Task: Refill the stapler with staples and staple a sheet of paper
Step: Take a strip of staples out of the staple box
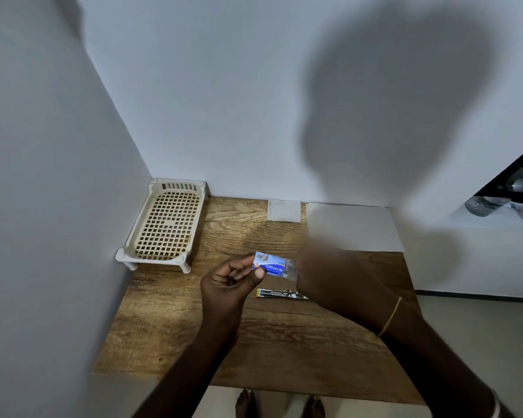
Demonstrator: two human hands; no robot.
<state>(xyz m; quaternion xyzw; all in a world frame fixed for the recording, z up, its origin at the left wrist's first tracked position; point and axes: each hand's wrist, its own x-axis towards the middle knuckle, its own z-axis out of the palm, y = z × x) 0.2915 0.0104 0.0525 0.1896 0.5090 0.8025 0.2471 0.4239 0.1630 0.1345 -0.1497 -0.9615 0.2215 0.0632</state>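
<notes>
Near the middle of the table [254,342] the stapler [281,294] lies with its long axis left to right, just on our side of both hands. Our left hand [230,282] pinches the left end of the staple box [271,263] above it. Our right hand [323,273] blurs at the box's right end, its grip beyond telling. The sheet of paper [354,227] lies at the far right corner.

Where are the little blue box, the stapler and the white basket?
blue box [271,263]: head view, middle of its printed face.
stapler [280,294]: head view, middle of its long body.
basket [166,221]: head view, middle of its mesh floor.
</notes>
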